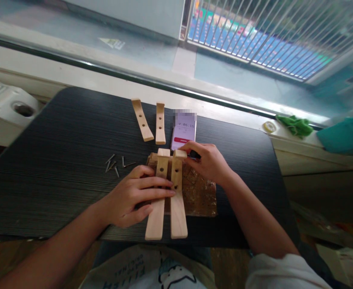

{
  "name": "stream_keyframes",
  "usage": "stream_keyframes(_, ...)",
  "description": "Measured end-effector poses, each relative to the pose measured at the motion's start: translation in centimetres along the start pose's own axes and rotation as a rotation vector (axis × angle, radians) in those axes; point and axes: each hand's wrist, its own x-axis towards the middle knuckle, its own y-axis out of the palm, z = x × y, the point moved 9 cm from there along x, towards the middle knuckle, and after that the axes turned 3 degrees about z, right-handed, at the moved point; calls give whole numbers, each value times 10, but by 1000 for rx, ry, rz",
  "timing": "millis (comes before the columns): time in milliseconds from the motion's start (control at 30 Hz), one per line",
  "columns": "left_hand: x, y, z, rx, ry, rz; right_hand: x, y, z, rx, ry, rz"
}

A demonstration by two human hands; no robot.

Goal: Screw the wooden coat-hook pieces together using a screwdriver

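Two L-shaped wooden pieces lie side by side in front of me, the left one (155,218) and the right one (178,216). Their upturned ends point away from me, and dark screw holes show in them. Stretched across the left piece, my left hand (134,194) grips it, its fingertips reaching the edge of the right piece. With thumb and fingers my right hand (205,158) pinches the far upturned end of the right piece. Under both pieces is a brown, tape-wrapped board (199,196).
Two more wooden pieces (142,120) (160,124) lie farther back. A phone (184,128) showing a timer is beside them. Several loose screws (112,165) lie to the left on the black table (59,160). Tape (269,127) and a green cloth (295,125) rest on the sill.
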Motion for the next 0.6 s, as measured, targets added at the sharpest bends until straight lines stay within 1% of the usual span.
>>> stream_keyframes(67, 0, -2, 1, -3, -12, -9, 0, 0, 0, -1, 4, 3)
stream_keyframes(200, -1, -1, -1, 33, 6, 13, 0, 1, 1, -1, 1, 1)
stream_keyframes(233, -2, -2, -1, 42, 2, -7, 0, 1, 1, -2, 0, 0)
stream_keyframes(400, -8, -17, 5, 44, -85, -186, 0, 0, 1, -14, -5, -9)
stream_keyframes(600, -11, -25, 11, 26, -166, -259, -1, -1, 1, -30, -15, -39)
